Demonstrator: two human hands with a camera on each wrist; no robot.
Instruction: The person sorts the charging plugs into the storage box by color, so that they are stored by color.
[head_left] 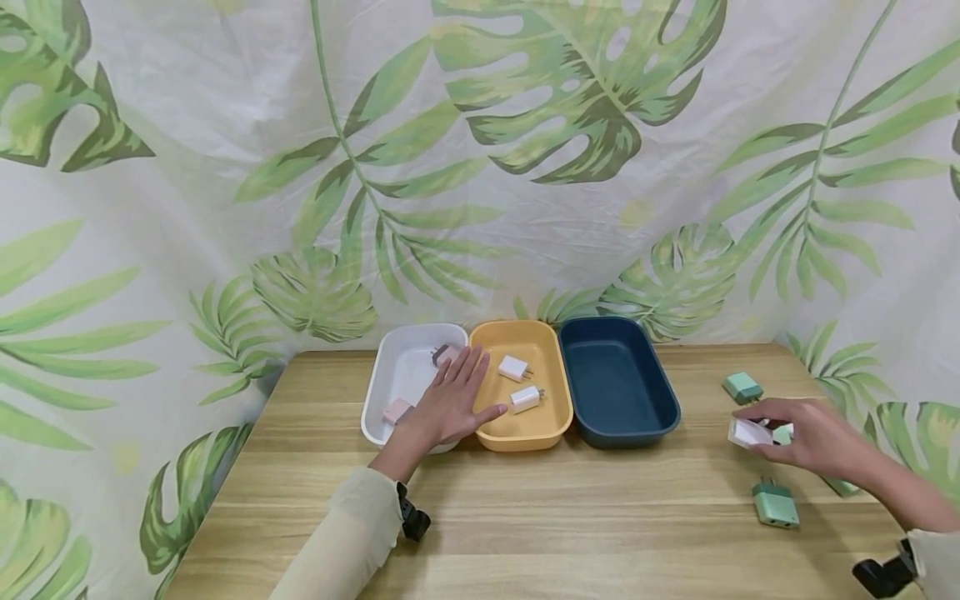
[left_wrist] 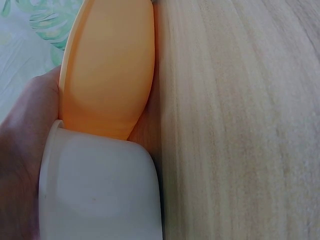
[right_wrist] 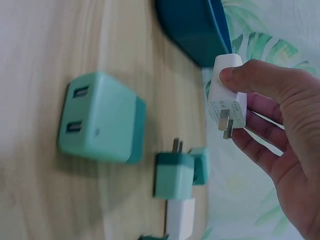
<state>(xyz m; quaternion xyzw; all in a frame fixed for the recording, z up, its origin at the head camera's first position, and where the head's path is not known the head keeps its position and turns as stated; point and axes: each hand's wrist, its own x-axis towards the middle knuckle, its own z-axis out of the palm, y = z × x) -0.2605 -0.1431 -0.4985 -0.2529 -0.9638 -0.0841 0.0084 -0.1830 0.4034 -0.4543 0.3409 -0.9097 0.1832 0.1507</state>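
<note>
My right hand pinches a white plug charger between thumb and fingers, its two metal prongs pointing away from the fingertips. In the head view it is above the table's right side, among green chargers. My left hand lies spread with straight fingers over the white tray and the edge of the yellow tray. Two pink-and-grey chargers sit in the white tray, partly covered by that hand. Inside the yellow tray are two white chargers, near the left thumb.
A dark blue tray stands right of the yellow one, all three side by side at the table's back. Green chargers lie on the right of the wooden table, with a white charger among them. A leaf-patterned cloth hangs behind.
</note>
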